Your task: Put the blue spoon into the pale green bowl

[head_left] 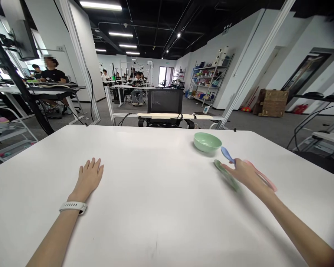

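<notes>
My left hand (88, 178) lies flat on the white table (156, 230) with its fingers apart, holding nothing, and a white band circles the wrist. Further right, my right hand (243, 173) sits over a blue plastic spoon (227, 154), whose handle runs in under the fingers. A blurred green utensil (226, 175) lies just below those fingertips, and a blurred pink utensil (263, 175) shows behind the hand. I cannot tell which of these the hand grips. A pale green bowl (207, 142) stands just beyond the spoon.
Beyond the table's far edge stand a metal frame (167, 116) and a dark monitor (164, 101). Co-workers sit at desks further back. Shelves of goods (210, 79) line the right wall, and a wooden crate (271, 103) stands on the floor.
</notes>
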### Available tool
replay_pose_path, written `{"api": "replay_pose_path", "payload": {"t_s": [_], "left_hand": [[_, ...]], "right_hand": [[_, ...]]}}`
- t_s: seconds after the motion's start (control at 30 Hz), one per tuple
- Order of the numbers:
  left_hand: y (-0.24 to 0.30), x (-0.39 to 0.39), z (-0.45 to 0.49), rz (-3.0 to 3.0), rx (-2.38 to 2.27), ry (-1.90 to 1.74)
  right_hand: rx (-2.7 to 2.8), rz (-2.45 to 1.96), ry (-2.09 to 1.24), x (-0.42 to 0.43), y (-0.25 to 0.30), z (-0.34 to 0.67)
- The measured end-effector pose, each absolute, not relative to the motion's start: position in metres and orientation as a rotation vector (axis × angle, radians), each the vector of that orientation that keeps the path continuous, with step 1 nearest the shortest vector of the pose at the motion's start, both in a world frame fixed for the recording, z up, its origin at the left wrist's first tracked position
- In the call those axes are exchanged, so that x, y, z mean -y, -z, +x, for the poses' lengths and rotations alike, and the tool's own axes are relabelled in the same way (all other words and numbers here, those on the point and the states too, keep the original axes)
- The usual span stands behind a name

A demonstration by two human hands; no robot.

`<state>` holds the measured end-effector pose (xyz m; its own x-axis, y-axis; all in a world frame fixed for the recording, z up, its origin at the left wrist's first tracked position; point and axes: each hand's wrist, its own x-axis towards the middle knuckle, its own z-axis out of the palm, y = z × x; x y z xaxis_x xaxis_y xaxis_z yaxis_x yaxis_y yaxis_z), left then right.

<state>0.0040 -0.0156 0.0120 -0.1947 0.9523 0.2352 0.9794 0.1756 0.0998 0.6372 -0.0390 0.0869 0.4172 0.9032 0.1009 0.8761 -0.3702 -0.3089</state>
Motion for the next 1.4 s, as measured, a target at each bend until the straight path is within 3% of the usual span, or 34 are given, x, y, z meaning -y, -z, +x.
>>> {"api": "replay_pose_path", "payload": {"t_s": [0.17,0.73,1.4], "left_hand": [[-0.012,0.015,0.003,-1.921,2.33,0.341],[-0.015,0.015,0.003,-1.953,2.335,0.333],[-0.012,0.015,0.003,-1.944,2.317,0.41]], "right_hand": [[1.398,-2.398,-0.276,0.065,-0.067,0.628],[1.577,-2.101,-0.566,0.08,-0.091,0.495],[1.571,-2.075,-0.619,0.083,-0.089,0.496]]}}
